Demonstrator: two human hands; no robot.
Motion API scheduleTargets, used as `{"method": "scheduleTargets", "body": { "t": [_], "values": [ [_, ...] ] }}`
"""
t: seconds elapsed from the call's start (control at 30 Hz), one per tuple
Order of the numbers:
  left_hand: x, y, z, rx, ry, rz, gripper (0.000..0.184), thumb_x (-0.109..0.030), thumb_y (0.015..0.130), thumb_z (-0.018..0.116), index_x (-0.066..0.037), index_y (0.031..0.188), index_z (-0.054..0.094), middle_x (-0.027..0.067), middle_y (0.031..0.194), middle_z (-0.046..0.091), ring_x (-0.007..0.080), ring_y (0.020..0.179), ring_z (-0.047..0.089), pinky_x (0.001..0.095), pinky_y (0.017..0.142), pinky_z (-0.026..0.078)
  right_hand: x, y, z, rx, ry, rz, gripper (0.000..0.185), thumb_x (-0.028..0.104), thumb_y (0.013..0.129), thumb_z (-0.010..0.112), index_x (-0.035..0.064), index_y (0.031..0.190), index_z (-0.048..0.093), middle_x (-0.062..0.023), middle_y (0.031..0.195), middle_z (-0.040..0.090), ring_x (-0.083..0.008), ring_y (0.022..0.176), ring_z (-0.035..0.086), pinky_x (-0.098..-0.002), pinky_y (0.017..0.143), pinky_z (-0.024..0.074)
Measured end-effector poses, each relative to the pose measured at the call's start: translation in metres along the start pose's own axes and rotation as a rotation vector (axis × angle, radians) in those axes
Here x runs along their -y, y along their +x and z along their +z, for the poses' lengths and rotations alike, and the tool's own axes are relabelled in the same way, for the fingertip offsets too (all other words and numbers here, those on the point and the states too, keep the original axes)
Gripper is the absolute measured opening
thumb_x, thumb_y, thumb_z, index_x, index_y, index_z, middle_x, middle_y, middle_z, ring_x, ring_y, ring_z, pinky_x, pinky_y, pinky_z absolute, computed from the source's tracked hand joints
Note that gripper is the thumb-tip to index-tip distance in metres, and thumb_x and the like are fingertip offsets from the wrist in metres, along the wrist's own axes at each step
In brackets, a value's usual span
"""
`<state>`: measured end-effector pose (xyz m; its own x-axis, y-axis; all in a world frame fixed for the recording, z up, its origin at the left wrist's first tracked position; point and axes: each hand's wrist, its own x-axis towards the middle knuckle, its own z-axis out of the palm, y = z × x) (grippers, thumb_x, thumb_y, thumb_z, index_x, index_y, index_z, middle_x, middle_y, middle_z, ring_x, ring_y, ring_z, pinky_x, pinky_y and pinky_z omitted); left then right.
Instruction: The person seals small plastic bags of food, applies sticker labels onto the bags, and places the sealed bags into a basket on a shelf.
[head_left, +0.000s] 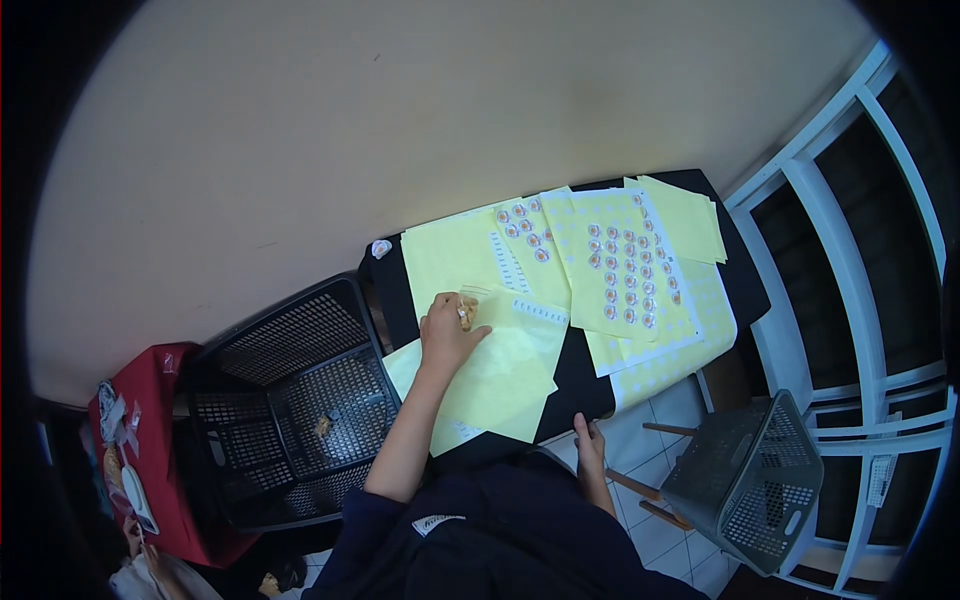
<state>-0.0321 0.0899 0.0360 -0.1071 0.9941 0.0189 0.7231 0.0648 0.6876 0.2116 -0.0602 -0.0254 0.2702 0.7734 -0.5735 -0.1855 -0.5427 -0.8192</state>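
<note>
My left hand [452,335] is closed on a small clear bag of tan snack pieces [469,311], just above the yellow sheets. Beneath that hand, overlapping yellow sheets [500,385] cover part of a black-topped table [575,375]; some carry strips of printed labels [540,311]. My right hand [590,447] hangs by the table's near edge, fingers stretched out and holding nothing. To the right, round orange-and-white stickers [629,280] lie in rows on a yellow sheet. One loose sticker [381,249] sits at the table's left corner.
Left of the table stands a black plastic crate [290,400] with a small bag [323,426] inside. Beyond it, a person's hands [145,545] are near a red-covered table [165,470]. At right, a grey basket [740,480] rests on wooden legs beside white window bars [815,200].
</note>
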Motion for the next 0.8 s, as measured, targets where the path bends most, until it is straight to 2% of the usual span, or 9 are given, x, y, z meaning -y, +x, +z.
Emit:
{"method": "scheduleTargets", "body": {
  "t": [0.07, 0.1, 0.17, 0.27, 0.33, 0.4, 0.47, 0.6, 0.8],
  "values": [
    [-0.003, -0.001, -0.003, 0.026, -0.050, -0.083, 0.047, -0.020, 0.054, 0.075, -0.002, 0.092, 0.054, 0.0098, 0.091, 0.053, 0.0266, 0.092, 0.049, 0.0374, 0.077, 0.039, -0.016, 0.007, -0.022, 0.025, -0.218, -0.069, 0.050, 0.034, 0.078, 0.061, -0.0045, 0.108, 0.050, -0.0070, 0.091, 0.059, -0.0155, 0.087, 0.055, -0.0243, 0.078, 0.0387],
    [-0.002, -0.002, -0.001, 0.029, -0.051, -0.084, 0.047, -0.020, 0.054, 0.075, -0.002, 0.092, 0.054, 0.0098, 0.091, 0.053, 0.0266, 0.092, 0.049, 0.0374, 0.077, 0.039, -0.009, 0.000, -0.024, -0.024, -0.242, -0.214, 0.039, 0.023, 0.079, 0.060, -0.0042, 0.105, 0.053, -0.0015, 0.072, 0.056, -0.0107, 0.068, 0.054, -0.0200, 0.065, 0.0428],
    [0.001, -0.003, 0.002, -0.031, 0.007, -0.023, 0.043, -0.018, 0.054, 0.075, -0.003, 0.089, 0.055, 0.0094, 0.086, 0.054, 0.0269, 0.089, 0.051, 0.0378, 0.076, 0.039, -0.033, 0.011, -0.062, -0.249, -0.511, -0.342, 0.044, 0.017, 0.077, 0.062, -0.0055, 0.112, 0.048, -0.0062, 0.080, 0.060, -0.0109, 0.069, 0.054, -0.0244, 0.064, 0.0426],
    [0.001, -0.002, -0.001, -0.084, -0.067, 0.120, 0.042, -0.014, 0.053, 0.075, -0.002, 0.088, 0.054, 0.0107, 0.086, 0.053, 0.0282, 0.084, 0.052, 0.0375, 0.074, 0.040, -0.004, -0.001, -0.074, -0.526, -0.267, -0.328, 0.040, 0.010, 0.078, 0.058, -0.0047, 0.113, 0.047, -0.0074, 0.076, 0.060, -0.0115, 0.067, 0.055, -0.0262, 0.062, 0.0434],
    [0.007, 0.000, 0.002, -0.066, -0.162, 0.105, 0.042, -0.012, 0.053, 0.075, -0.001, 0.088, 0.054, 0.0114, 0.086, 0.053, 0.0283, 0.082, 0.053, 0.0365, 0.074, 0.042, 0.028, 0.000, -0.064, -0.756, -0.352, -0.553, 0.035, 0.005, 0.077, 0.054, -0.0045, 0.111, 0.048, -0.0107, 0.084, 0.059, -0.0177, 0.078, 0.056, -0.0307, 0.069, 0.0430],
    [0.008, 0.002, 0.003, -0.053, -0.260, 0.096, 0.042, -0.010, 0.053, 0.074, -0.001, 0.089, 0.054, 0.0120, 0.087, 0.053, 0.0284, 0.080, 0.054, 0.0356, 0.073, 0.043, 0.071, 0.001, -0.023, -0.716, -0.537, -1.070, 0.036, 0.002, 0.075, 0.055, -0.0034, 0.110, 0.049, -0.0135, 0.098, 0.054, -0.0248, 0.094, 0.051, -0.0352, 0.080, 0.0388],
    [0.007, 0.001, 0.003, -0.044, -0.389, 0.085, 0.041, -0.006, 0.055, 0.074, 0.002, 0.089, 0.053, 0.0124, 0.088, 0.053, 0.0272, 0.079, 0.055, 0.0326, 0.072, 0.045, 0.086, 0.012, 0.008, -0.484, -0.641, -1.256, 0.042, 0.003, 0.071, 0.058, -0.0015, 0.112, 0.047, -0.0154, 0.109, 0.048, -0.0298, 0.103, 0.044, -0.0377, 0.089, 0.0330],
    [0.005, -0.002, -0.001, -0.047, -0.398, 0.102, 0.038, -0.004, 0.056, 0.073, 0.002, 0.089, 0.054, 0.0121, 0.087, 0.053, 0.0255, 0.079, 0.056, 0.0308, 0.071, 0.046, 0.130, 0.022, 0.086, -0.023, -0.796, -1.350, 0.040, 0.004, 0.068, 0.063, 0.0002, 0.105, 0.047, -0.0150, 0.107, 0.049, -0.0307, 0.100, 0.047, -0.0373, 0.087, 0.0351],
    [0.009, -0.004, 0.000, -0.074, -0.410, 0.148, 0.037, -0.004, 0.056, 0.072, 0.002, 0.087, 0.055, 0.0117, 0.086, 0.054, 0.0245, 0.077, 0.056, 0.0300, 0.069, 0.046, 0.137, 0.064, 0.120, 0.287, -0.718, -1.314, 0.019, -0.002, 0.071, 0.055, 0.0029, 0.090, 0.050, -0.0105, 0.097, 0.054, -0.0280, 0.092, 0.053, -0.0361, 0.079, 0.0416]
  ]
}}
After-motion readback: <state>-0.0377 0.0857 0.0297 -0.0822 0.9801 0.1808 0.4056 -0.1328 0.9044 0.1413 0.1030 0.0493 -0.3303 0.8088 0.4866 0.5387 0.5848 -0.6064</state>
